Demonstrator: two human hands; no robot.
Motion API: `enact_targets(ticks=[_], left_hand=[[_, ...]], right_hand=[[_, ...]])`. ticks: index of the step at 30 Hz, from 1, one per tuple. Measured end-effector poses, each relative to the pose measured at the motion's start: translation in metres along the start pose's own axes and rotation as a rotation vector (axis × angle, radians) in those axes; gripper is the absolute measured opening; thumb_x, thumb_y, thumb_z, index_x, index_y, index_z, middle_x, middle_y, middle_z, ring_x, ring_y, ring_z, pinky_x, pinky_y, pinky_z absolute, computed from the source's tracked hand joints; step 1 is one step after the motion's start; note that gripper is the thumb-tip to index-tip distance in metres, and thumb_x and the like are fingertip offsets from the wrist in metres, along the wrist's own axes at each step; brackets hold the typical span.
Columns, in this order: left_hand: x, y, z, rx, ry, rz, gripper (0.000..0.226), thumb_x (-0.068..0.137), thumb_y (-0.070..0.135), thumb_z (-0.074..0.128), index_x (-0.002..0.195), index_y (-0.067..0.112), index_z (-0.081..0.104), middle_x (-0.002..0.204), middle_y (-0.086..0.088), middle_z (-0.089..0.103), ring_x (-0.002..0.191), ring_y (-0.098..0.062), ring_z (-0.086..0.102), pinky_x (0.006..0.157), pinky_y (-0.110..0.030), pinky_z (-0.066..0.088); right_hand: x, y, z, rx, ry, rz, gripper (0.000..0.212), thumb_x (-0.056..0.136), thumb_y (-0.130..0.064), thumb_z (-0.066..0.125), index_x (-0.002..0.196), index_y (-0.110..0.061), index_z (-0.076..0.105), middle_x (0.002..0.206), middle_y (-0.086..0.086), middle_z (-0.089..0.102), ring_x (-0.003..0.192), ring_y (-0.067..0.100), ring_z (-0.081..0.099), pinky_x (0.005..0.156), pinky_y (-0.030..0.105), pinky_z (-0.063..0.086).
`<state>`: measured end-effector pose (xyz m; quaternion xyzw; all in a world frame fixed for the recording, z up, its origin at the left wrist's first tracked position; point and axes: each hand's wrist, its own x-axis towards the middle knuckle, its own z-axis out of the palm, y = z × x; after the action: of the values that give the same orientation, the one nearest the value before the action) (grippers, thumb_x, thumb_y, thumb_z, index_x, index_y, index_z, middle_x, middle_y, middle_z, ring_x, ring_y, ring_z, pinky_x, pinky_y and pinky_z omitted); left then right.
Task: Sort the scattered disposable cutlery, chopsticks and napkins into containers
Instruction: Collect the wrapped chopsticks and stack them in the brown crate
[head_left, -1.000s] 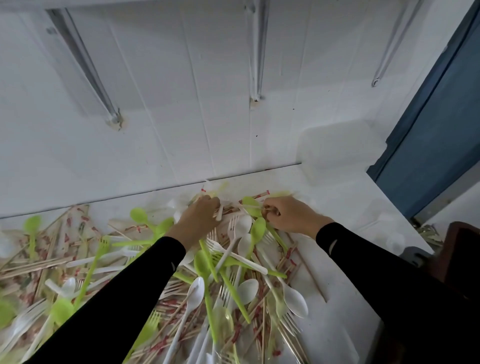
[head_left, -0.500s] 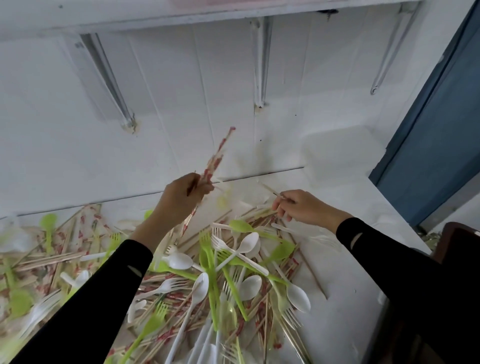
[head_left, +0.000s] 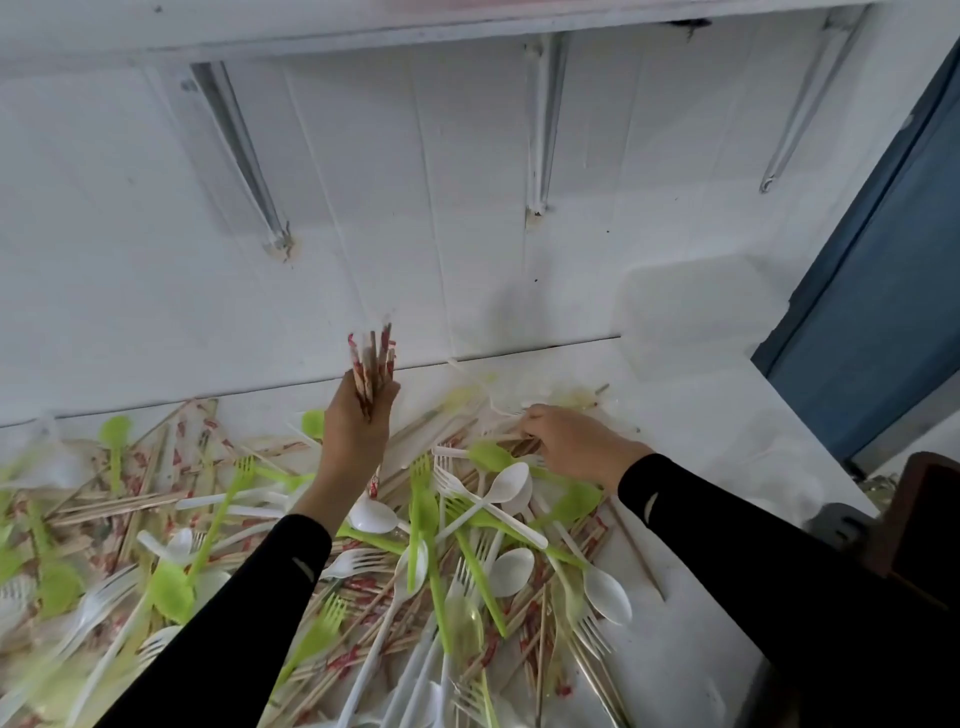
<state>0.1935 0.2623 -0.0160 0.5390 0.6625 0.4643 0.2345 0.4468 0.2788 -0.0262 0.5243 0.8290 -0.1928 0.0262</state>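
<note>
White panelled wall (head_left: 415, 208) at my twelve o'clock, metal brackets (head_left: 244, 156) under a shelf (head_left: 311, 31), blue door (head_left: 883, 312) at two o'clock, white tabletop (head_left: 701, 415)

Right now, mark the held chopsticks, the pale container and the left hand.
chopsticks (head_left: 371, 358): head view, upper ends.
pale container (head_left: 691, 312): head view, front wall.
left hand (head_left: 358, 431): head view, its back.

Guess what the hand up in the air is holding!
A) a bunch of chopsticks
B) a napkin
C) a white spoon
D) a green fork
A: the left hand is raised above the pile and grips a bunch of chopsticks in red-printed wrappers, with their ends sticking up past the fingers.
</note>
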Motion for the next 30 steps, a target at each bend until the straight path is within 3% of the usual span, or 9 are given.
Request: enact_targets(ticks=[2,4,8,11,13,18,21,25,30], left_hand=[[0.002,-0.014,-0.001,0.014,-0.056,-0.061,0.018,0.096,0.031,0.06,0.096,0.013,0.057,0.073,-0.006,0.06,0.066,-0.025,0.057,0.057,-0.031,0.04],[0.002,-0.024,-0.002,0.052,-0.127,-0.089,0.022,0.095,0.035,0.06,0.09,0.013,0.058,0.068,-0.003,0.06,0.063,-0.024,0.058,0.057,-0.03,0.04],[0.001,-0.028,-0.002,0.052,-0.156,-0.068,0.03,0.1,0.034,0.05,0.089,0.011,0.064,0.076,0.006,0.065,0.069,-0.016,0.06,0.062,-0.024,0.044],[-0.001,-0.02,-0.002,-0.032,-0.076,-0.028,0.043,0.102,0.039,0.044,0.07,0.015,0.06,0.066,-0.011,0.061,0.057,-0.022,0.056,0.059,-0.033,0.045],[0.0,-0.012,-0.004,-0.099,-0.038,0.007,0.038,0.103,0.038,0.043,0.072,0.02,0.056,0.067,-0.016,0.061,0.053,-0.019,0.054,0.059,-0.036,0.046],[0.003,0.012,-0.004,-0.384,-0.02,0.123,0.012,0.105,0.02,0.04,0.108,0.02,0.052,0.073,-0.007,0.06,0.067,-0.013,0.061,0.062,-0.027,0.052],[0.002,0.02,-0.003,-0.482,-0.005,0.103,0.01,0.104,0.019,0.043,0.104,0.022,0.052,0.071,-0.003,0.062,0.07,-0.017,0.063,0.066,-0.025,0.055],[-0.007,0.007,0.003,-0.407,-0.05,0.077,0.017,0.102,0.014,0.049,0.103,-0.003,0.051,0.074,-0.007,0.063,0.069,-0.017,0.065,0.064,-0.026,0.055],[-0.027,-0.009,0.011,-0.329,-0.183,-0.065,0.016,0.092,0.019,0.066,0.101,0.007,0.059,0.085,-0.009,0.074,0.082,-0.021,0.072,0.077,-0.034,0.057]], right_hand=[[0.003,0.0,0.005,-0.053,-0.009,-0.022,0.052,0.093,0.003,0.043,0.142,-0.014,0.048,0.144,-0.002,0.04,0.129,0.022,0.04,0.103,0.038,0.041],[0.004,0.003,0.009,-0.108,-0.03,-0.034,0.056,0.094,0.0,0.046,0.147,-0.017,0.039,0.15,-0.001,0.034,0.134,0.022,0.032,0.109,0.039,0.037],[0.004,0.008,0.009,-0.1,-0.059,-0.042,0.067,0.094,-0.008,0.053,0.154,-0.018,0.024,0.151,0.003,0.03,0.137,0.025,0.03,0.11,0.04,0.035],[0.002,0.011,0.007,-0.09,-0.098,-0.048,0.063,0.096,-0.017,0.052,0.153,-0.018,0.026,0.149,0.004,0.032,0.135,0.025,0.032,0.111,0.038,0.032],[0.001,0.013,0.005,-0.149,-0.107,-0.055,0.056,0.095,-0.018,0.052,0.149,-0.018,0.035,0.142,0.003,0.037,0.129,0.025,0.035,0.108,0.036,0.031],[-0.003,0.016,0.004,-0.208,-0.089,-0.055,0.037,0.093,-0.01,0.052,0.13,-0.015,0.053,0.13,0.002,0.043,0.121,0.023,0.038,0.098,0.04,0.041],[-0.008,0.013,0.004,-0.17,-0.053,-0.088,0.025,0.097,-0.016,0.052,0.122,-0.012,0.056,0.123,0.002,0.051,0.115,0.022,0.047,0.089,0.034,0.042],[-0.011,0.013,-0.008,0.013,0.08,-0.071,0.018,0.099,-0.023,0.051,0.107,-0.012,0.063,0.102,0.002,0.068,0.094,0.025,0.061,0.078,0.031,0.04],[-0.018,0.005,-0.035,0.083,0.176,-0.077,0.02,0.099,-0.02,0.052,0.087,-0.005,0.057,0.08,0.003,0.057,0.08,0.028,0.057,0.066,0.031,0.028]])
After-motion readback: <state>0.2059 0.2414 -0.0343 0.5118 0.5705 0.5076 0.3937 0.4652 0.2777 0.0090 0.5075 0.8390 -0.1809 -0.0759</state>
